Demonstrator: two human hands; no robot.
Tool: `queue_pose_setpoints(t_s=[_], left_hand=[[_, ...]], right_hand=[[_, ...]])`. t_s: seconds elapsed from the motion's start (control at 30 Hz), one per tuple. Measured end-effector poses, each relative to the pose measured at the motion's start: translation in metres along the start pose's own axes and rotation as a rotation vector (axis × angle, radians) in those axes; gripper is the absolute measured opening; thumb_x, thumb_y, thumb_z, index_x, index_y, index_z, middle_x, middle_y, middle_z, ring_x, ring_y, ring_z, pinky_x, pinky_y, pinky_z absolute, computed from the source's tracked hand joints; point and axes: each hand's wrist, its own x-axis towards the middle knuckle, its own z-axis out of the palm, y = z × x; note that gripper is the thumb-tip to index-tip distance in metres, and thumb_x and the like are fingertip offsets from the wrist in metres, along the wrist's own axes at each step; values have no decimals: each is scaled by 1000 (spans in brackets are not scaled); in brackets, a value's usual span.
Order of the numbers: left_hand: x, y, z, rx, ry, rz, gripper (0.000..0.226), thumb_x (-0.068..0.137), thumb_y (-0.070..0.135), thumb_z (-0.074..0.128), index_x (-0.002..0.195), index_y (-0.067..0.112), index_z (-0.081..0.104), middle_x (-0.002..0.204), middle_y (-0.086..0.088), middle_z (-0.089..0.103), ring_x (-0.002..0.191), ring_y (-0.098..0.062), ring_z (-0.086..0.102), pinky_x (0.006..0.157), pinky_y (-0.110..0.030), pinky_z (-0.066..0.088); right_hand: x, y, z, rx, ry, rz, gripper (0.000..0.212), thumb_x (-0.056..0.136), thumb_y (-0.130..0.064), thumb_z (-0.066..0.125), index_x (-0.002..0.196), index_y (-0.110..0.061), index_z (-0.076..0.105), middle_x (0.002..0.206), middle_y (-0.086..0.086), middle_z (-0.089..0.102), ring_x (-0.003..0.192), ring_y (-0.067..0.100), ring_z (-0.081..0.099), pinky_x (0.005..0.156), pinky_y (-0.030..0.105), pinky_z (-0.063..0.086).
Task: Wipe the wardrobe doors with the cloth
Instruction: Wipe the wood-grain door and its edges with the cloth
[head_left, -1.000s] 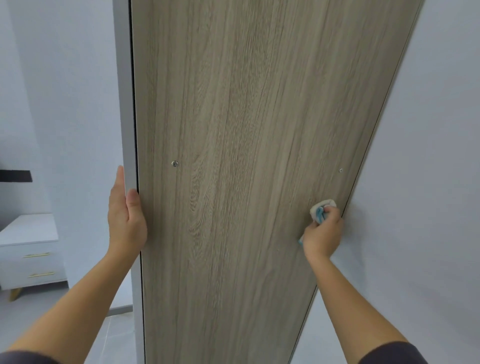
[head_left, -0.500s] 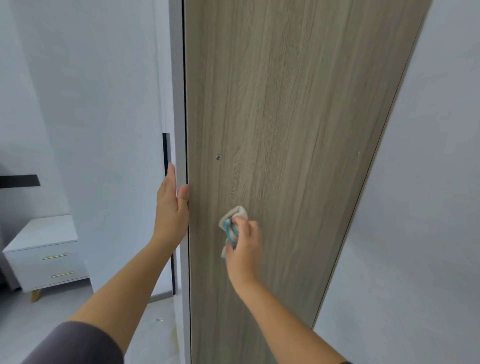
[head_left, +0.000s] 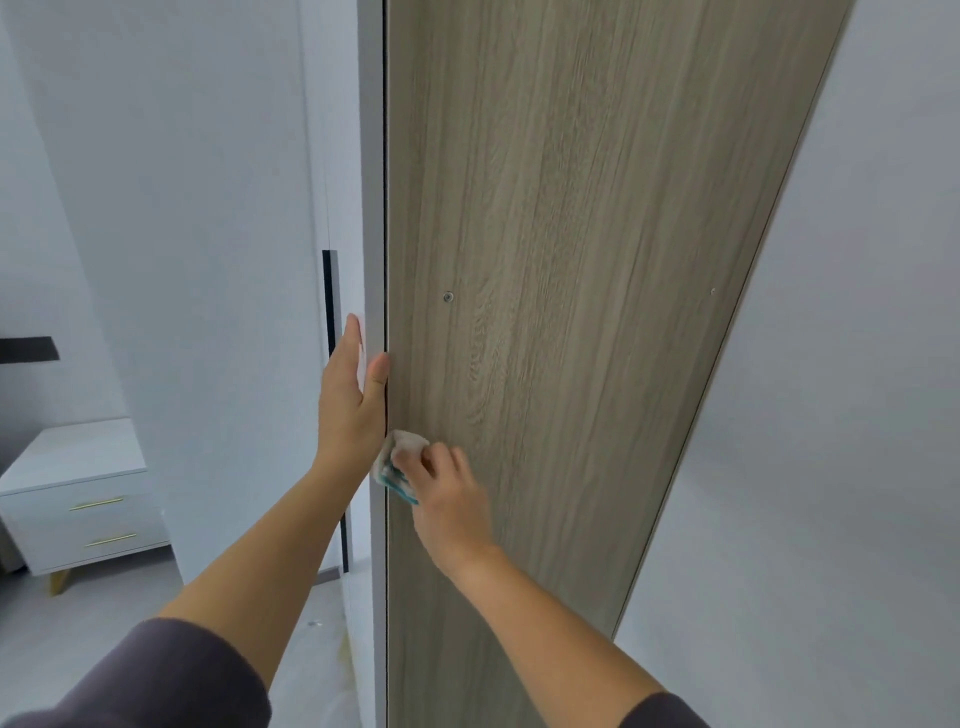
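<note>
Right hand (head_left: 447, 499) grips the bunched cloth (head_left: 402, 454) against the wood-grain wardrobe door (head_left: 571, 312), just below the left hand (head_left: 353, 400), which pinches the door edge between thumb and fingers; advice: brace firmly, press evenly, overlap strokes from the held edge outward.

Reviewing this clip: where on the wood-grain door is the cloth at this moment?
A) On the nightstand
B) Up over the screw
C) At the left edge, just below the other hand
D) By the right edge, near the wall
C: the right hand presses the cloth to the door at its left edge, just under the left hand holding that edge.
</note>
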Motion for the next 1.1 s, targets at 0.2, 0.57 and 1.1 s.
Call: queue_pose_setpoints(t_s=[0.2,0.57,1.1], left_hand=[[-29,-32,14,-74,58,-113,54,104,49,26,154,30,23,159,13,26,144,0,23,121,-40,22],[-53,-58,42,-99,220,-208,56,103,43,27,155,28,16,161,12,18,139,7,18,116,-22,16],[-50,-71,52,-71,238,-164,71,91,70,17,150,31,28,151,16,31,135,-4,34,109,-30,28]], right_hand=[[-3,82,-26,-25,98,230,60,62,6,76,107,-22,49,96,6,52,80,24,54,56,27,45],[-10,244,-74,42,266,751,38,85,5,61,119,-8,51,120,16,51,100,32,56,78,35,44],[-25,333,-84,54,311,1005,35,85,1,59,115,-14,49,118,11,55,102,33,56,77,43,47]])
